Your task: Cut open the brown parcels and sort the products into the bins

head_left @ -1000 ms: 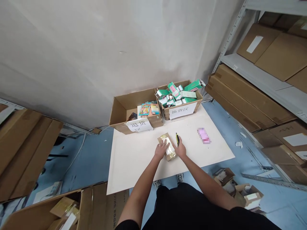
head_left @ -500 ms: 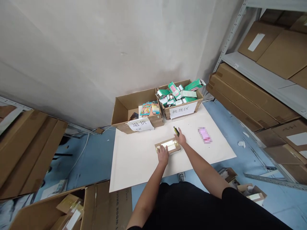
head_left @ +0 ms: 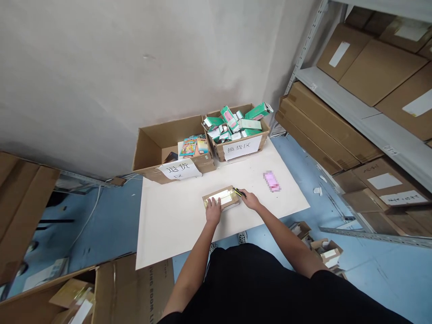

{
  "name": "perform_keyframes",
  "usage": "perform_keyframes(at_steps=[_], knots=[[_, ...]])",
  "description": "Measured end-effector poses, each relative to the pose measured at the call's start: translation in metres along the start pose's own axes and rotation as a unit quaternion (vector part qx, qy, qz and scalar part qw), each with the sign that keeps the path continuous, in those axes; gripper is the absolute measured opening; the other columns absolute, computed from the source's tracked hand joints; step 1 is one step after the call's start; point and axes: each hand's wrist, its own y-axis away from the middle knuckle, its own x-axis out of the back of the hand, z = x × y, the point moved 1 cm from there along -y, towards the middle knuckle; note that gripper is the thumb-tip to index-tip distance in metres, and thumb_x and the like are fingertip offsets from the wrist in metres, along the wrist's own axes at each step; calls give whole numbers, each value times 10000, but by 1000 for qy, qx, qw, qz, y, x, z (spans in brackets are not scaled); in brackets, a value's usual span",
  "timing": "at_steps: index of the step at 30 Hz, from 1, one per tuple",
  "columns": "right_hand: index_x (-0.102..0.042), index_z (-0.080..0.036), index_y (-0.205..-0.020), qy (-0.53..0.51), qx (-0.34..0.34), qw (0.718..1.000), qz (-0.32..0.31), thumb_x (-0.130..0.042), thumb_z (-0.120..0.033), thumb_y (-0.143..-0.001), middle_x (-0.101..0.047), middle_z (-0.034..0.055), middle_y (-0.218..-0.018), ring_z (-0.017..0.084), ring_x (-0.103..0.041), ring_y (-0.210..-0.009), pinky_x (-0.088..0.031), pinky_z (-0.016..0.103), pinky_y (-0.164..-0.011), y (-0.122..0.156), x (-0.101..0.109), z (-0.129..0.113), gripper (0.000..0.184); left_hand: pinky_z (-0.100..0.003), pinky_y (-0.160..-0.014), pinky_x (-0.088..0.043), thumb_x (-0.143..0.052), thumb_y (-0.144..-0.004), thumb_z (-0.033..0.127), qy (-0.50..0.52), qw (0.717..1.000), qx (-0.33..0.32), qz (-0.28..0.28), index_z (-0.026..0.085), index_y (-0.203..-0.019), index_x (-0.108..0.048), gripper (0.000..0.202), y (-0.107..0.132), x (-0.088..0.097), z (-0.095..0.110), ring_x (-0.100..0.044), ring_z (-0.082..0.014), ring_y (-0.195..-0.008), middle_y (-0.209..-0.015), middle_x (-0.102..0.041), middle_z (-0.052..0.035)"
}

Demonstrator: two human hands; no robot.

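Observation:
A small brown cardboard parcel (head_left: 223, 197) with a shiny taped top lies crosswise on the white sheet (head_left: 175, 216) on the floor. My left hand (head_left: 213, 210) rests on the parcel's near left end, fingers curled over its edge. My right hand (head_left: 249, 199) is closed round a black and yellow utility knife (head_left: 239, 192), whose tip touches the parcel's right end.
A blurred pink item (head_left: 272, 181) lies on the sheet to the right. Two open cartons stand at the sheet's far edge: one (head_left: 158, 146) with colourful packs, one (head_left: 236, 146) heaped with green boxes. Shelving (head_left: 364, 117) with cartons at right; open box (head_left: 81, 297) near left.
The parcel has been turned from lengthwise to crosswise on the sheet. My right hand came down to its right end with the knife. The view shifted slightly, so everything sits further left.

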Motion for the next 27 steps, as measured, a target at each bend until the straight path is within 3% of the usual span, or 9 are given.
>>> perform_keyframes(at_steps=[5, 11, 14, 16, 18, 22, 25, 27], knots=[[-521, -314, -1522, 61, -27, 998, -16, -496, -283, -1041, -780, 74, -1128, 252, -718, -942, -450, 279, -759, 14, 0, -9, 482, -607, -1173, -430, -529, -1014, 402, 7, 1000, 11, -15, 253, -1626, -412, 641, 0, 4, 1, -295, -429, -1565, -1674, -391, -196], [-637, -327, -1408, 35, -74, 996, -43, -632, -277, -950, -785, 55, -1120, 282, -714, -1002, -460, 296, -795, 31, 12, 2, 461, -575, -1179, -423, -557, -994, 370, 43, 999, 23, -22, 294, -1613, -415, 640, 6, 11, 4, -267, -405, -1574, -1668, -396, -168], [-625, -337, -1426, -13, -78, 997, -26, -597, -290, -965, -793, 27, -1111, 256, -726, -932, -490, 294, -791, 39, 15, 9, 464, -522, -1149, -449, -581, -981, 409, 63, 997, 28, -34, 301, -1541, -505, 575, 0, 25, 0, -352, -380, -1520, -1585, -490, -155], [-511, -327, -1542, -49, -86, 995, 29, -538, -338, -1008, -792, 28, -1130, 248, -739, -927, -516, 303, -817, 43, 5, 8, 535, -471, -1138, -451, -584, -977, 431, 74, 996, 32, -42, 300, -1478, -566, 518, -10, 36, -6, -416, -348, -1471, -1525, -545, -139], [-353, -282, -1643, -69, -110, 989, 74, -544, -436, -1017, -784, 62, -1173, 269, -750, -995, -536, 330, -867, 43, -16, 1, 672, -446, -1154, -424, -620, -950, 425, 76, 996, 33, -42, 306, -1500, -538, 568, -18, 47, -14, -393, -333, -1494, -1574, -510, -124], [-192, -196, -1690, -126, -199, 969, 76, -647, -615, -934, -730, 137, -1324, 319, -723, -1173, -557, 383, -941, 25, -63, -24, 977, -445, -1191, -362, -695, -881, 457, 71, 995, 29, -59, 303, -1611, -366, 815, -18, 54, -27, -332, -328, -1543, -1667, -410, -127], [-180, -184, -1681, -158, -247, 952, 85, -700, -603, -892, -705, 148, -1368, 319, -700, -1233, -557, 390, -969, -2, -81, -44, 1034, -475, -1135, -396, -687, -870, 535, 68, 990, 106, -60, 288, -1596, -357, 835, 1, 45, -30, -461, -349, -1432, -1547, -516, -168], [-192, -195, -1677, -147, -242, 955, 91, -749, -540, -867, -727, 144, -1322, 323, -707, -1216, -557, 387, -956, -23, -85, -60, 1041, -491, -1071, -434, -678, -862, 609, 77, 979, 181, -54, 263, -1559, -377, 835, 19, 36, -31, -518, -373, -1356, -1457, -561, -196]])
